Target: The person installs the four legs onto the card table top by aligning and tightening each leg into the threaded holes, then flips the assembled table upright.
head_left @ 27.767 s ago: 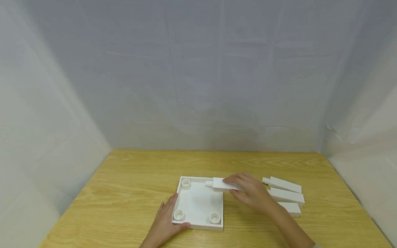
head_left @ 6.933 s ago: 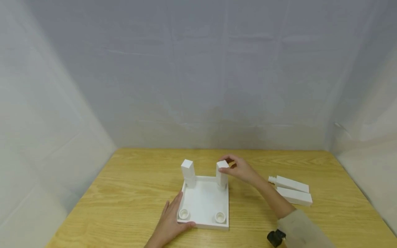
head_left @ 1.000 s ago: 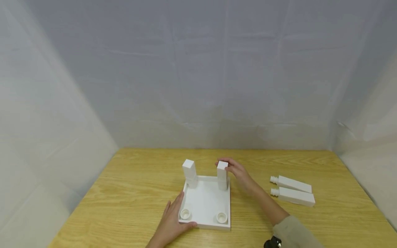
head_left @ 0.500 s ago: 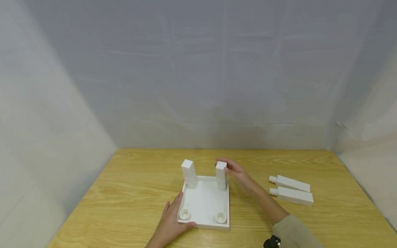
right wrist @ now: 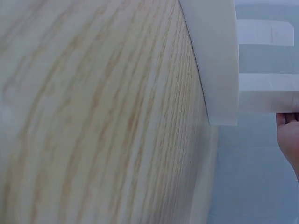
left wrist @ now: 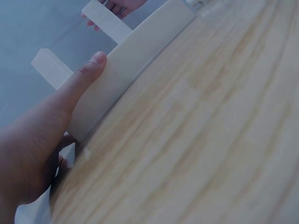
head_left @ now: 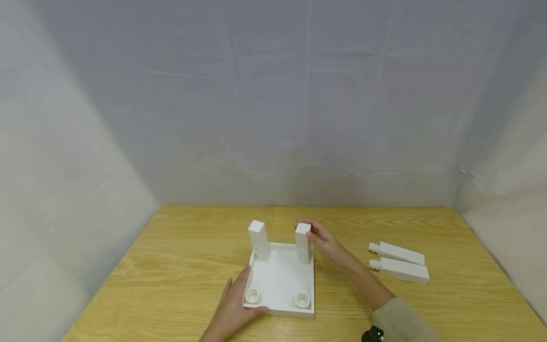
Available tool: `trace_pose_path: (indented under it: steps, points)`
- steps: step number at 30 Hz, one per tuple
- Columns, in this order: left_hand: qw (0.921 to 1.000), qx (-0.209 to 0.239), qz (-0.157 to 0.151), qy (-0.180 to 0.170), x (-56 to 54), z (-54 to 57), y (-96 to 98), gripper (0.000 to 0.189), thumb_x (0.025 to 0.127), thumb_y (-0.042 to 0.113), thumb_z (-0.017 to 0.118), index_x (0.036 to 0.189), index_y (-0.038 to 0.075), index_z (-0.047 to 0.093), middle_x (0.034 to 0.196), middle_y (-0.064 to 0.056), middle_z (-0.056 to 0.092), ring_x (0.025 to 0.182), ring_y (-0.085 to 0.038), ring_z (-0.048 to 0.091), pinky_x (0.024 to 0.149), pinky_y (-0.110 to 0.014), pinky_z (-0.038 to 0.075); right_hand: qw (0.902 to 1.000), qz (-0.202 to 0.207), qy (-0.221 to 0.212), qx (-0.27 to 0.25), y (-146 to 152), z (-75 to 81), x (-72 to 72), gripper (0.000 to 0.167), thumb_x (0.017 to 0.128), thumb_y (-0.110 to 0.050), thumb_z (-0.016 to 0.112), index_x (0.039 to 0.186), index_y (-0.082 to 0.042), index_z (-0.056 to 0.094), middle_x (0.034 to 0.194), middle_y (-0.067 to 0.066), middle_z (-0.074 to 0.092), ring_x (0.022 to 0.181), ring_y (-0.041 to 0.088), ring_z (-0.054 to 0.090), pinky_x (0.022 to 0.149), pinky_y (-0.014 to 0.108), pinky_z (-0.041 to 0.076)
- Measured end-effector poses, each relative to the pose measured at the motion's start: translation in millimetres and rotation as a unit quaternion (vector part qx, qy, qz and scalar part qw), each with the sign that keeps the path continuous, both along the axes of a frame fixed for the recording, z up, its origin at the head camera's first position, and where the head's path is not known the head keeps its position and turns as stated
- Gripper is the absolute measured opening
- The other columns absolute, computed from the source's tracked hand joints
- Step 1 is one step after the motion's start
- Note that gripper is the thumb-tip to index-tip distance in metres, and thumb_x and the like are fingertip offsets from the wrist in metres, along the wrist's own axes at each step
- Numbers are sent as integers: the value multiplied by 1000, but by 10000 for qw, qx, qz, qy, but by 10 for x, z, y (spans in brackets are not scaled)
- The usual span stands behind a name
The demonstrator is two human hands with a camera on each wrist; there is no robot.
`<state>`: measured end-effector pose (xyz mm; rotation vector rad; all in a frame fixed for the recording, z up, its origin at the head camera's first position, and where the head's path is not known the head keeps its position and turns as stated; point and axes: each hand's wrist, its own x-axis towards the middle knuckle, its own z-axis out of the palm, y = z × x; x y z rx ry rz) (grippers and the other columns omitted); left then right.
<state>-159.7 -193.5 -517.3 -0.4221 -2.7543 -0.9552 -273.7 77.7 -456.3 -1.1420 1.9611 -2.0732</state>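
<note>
A white square tabletop [head_left: 279, 281] with a raised rim lies underside up on the wooden table. My left hand [head_left: 231, 305] holds its near left corner, fingers along the left wall and thumb [left wrist: 96, 63] on the front wall. Two square white table legs stand upright at the back corners: a left leg [head_left: 258, 239] and a right leg [head_left: 302, 243]. My right hand [head_left: 328, 244] grips the right leg near its top, fingers behind and thumb on the near side. Round sockets show at the front corners, the left socket [head_left: 252, 296] and the right socket [head_left: 302, 300].
Two loose legs lie side by side at the right, a rear leg [head_left: 402, 252] and a front leg [head_left: 403, 270], their threaded ends pointing left. Pale sheets [head_left: 273, 118] surround the wooden table [head_left: 183, 247]. A small black camera [head_left: 372, 334] sits at my right wrist.
Since the oldest frame, two legs have come to stand in the back sockets, and one fewer lies loose. Over the last second my right hand stays at the right leg; its fingers shift slightly.
</note>
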Motion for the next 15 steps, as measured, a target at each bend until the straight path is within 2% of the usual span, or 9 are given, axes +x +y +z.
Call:
trace_pose_path:
  steps: [3, 5, 8, 10, 13, 15]
  points:
    - [10000, -1, -6, 21, -2, -2, 6, 108, 65, 56, 73, 141, -5, 27, 141, -20, 34, 128, -35, 32, 105, -54, 10, 9999, -24, -154, -12, 3, -5, 3, 36, 99, -2, 35, 130, 16, 32, 123, 33, 42, 110, 10, 47, 91, 21, 40]
    - [10000, -10, -11, 52, -4, -5, 10, 108, 64, 56, 73, 141, -5, 27, 141, -20, 34, 128, -35, 32, 105, -54, 11, 9995, -33, -327, -37, 3, -13, 5, 38, 99, -4, 36, 132, 16, 31, 126, 37, 38, 112, 11, 46, 92, 21, 39]
    - [10000, -4, -36, 81, -9, -12, 19, 108, 65, 56, 73, 141, -5, 27, 141, -20, 34, 128, -35, 32, 105, -54, 11, 9977, -167, -655, -19, 6, -14, 22, 40, 100, -10, 36, 134, 12, 32, 130, 34, 37, 115, 12, 43, 95, 25, 35]
    - [10000, 2, -50, 73, -13, -16, 23, 108, 65, 56, 72, 141, -4, 26, 141, -20, 34, 128, -34, 32, 105, -54, 10, 9964, -294, -794, 14, 8, -12, 33, 43, 101, -16, 35, 135, 11, 32, 131, 31, 38, 117, 16, 42, 99, 34, 31]
    - [10000, 36, -58, 68, -11, -18, 27, 108, 65, 57, 72, 141, -4, 27, 141, -20, 34, 128, -35, 32, 105, -54, 10, 9945, -559, -869, 168, 31, 11, 62, 50, 101, -26, 33, 135, 11, 32, 133, 28, 39, 121, 22, 40, 104, 46, 25]
    - [9999, 35, -66, 83, -10, -21, 28, 108, 65, 57, 72, 141, -5, 27, 141, -20, 35, 127, -36, 33, 105, -54, 11, 9945, -651, -799, 197, 68, 41, 76, 53, 102, -29, 31, 135, 12, 30, 134, 30, 37, 122, 30, 37, 104, 52, 22]
